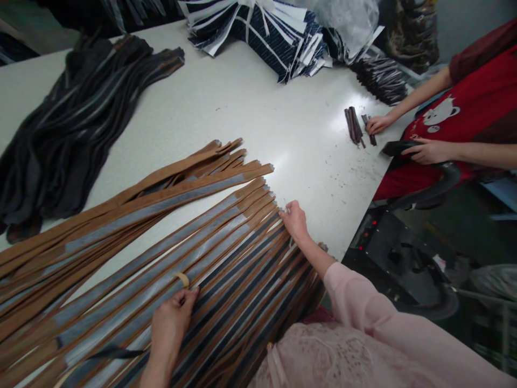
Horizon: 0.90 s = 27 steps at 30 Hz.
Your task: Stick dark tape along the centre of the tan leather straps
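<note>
Brown fabric strips with grey backing (210,237) lie side by side on the table, and several carry a narrow dark tape (242,245) along their length. My left hand (172,320) is closed in a pinch over the strips, holding the dark tape. A tan curl (181,278) rises beside its fingertips, and a dark tail (115,353) trails to its left. At the strips' far ends my right hand (294,218) pinches the end of the same tape. Its fingertips partly hide that end.
A heap of brown strips (133,210) lies beyond, with dark grey strips (81,129) at the left. A tied navy-and-white bundle (262,43) sits at the back. Across the corner, a person in a red apron (472,113) handles small dark pieces (353,126) and a black hose-fed tool (399,147).
</note>
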### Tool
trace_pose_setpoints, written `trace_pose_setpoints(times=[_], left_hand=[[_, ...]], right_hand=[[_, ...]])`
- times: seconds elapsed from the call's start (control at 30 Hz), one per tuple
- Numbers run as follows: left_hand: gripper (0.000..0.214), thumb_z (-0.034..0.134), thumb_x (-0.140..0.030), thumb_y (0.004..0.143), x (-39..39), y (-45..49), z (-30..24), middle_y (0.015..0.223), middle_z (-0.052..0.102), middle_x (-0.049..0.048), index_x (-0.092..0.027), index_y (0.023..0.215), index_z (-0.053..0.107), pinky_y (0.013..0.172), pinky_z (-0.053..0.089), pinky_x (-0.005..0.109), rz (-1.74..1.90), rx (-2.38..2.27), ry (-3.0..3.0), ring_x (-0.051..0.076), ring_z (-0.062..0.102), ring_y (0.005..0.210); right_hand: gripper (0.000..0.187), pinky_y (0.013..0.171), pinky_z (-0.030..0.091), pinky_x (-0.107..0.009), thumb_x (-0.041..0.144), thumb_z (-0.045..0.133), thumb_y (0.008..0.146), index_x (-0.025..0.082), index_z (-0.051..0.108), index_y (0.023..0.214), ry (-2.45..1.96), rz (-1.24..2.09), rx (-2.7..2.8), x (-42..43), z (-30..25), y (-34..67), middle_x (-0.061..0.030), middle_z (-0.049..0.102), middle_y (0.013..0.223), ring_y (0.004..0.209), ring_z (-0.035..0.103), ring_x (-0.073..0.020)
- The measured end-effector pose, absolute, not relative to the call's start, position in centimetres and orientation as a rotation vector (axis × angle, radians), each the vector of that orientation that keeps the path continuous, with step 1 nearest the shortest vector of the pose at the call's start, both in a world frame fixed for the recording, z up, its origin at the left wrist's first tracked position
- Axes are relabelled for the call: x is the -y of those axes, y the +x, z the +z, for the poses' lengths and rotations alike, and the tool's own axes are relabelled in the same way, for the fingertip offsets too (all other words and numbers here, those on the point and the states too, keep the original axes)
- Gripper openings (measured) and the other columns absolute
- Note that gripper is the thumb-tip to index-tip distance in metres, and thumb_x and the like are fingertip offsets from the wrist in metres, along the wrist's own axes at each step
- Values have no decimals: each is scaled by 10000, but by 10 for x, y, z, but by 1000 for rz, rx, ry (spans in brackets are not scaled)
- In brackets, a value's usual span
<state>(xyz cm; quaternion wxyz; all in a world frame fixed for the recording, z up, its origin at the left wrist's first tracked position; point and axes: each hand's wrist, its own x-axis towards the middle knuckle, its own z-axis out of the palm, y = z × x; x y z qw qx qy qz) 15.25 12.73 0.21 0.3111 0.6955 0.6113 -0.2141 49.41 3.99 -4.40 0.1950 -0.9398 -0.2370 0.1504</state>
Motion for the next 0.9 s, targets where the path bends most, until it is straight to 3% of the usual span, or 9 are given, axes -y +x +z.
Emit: trace_pose_setpoints(times=[0.13, 0.4, 0.7, 0.9], left_hand=[[417, 365, -592, 728, -125, 152, 1, 550, 576, 19, -259, 654, 606, 573, 349, 258, -537, -1614, 1866, 195, 548, 599], [461, 311, -601, 750, -116, 147, -5, 576, 596, 39, -250, 644, 590, 541, 324, 268, -453, -1626, 1940, 214, 556, 607], [478, 300, -592, 758, -106, 163, -13, 606, 604, 69, -239, 677, 612, 548, 319, 291, -373, -1651, 1985, 233, 554, 623], [432, 394, -549, 734, -107, 164, -4, 545, 553, 30, -192, 648, 622, 559, 318, 275, -184, -1542, 1890, 181, 510, 580]], right_hand=[[140, 623, 344, -229, 287, 475, 744, 187, 536, 821, -2615, 478, 813, -38, -28, 494, -27, 594, 755, 704, 518, -146], [135, 665, 342, -221, 265, 440, 784, 193, 549, 748, -2362, 664, 1413, -37, -11, 445, -14, 578, 722, 705, 512, -132], [115, 689, 356, -224, 256, 503, 747, 192, 571, 816, -2489, 738, 1351, -40, -28, 453, -34, 615, 819, 803, 545, -148], [273, 641, 371, -255, 436, 548, 710, 182, 552, 809, -2582, 764, 1300, -47, -30, 455, -58, 616, 800, 781, 567, -181]])
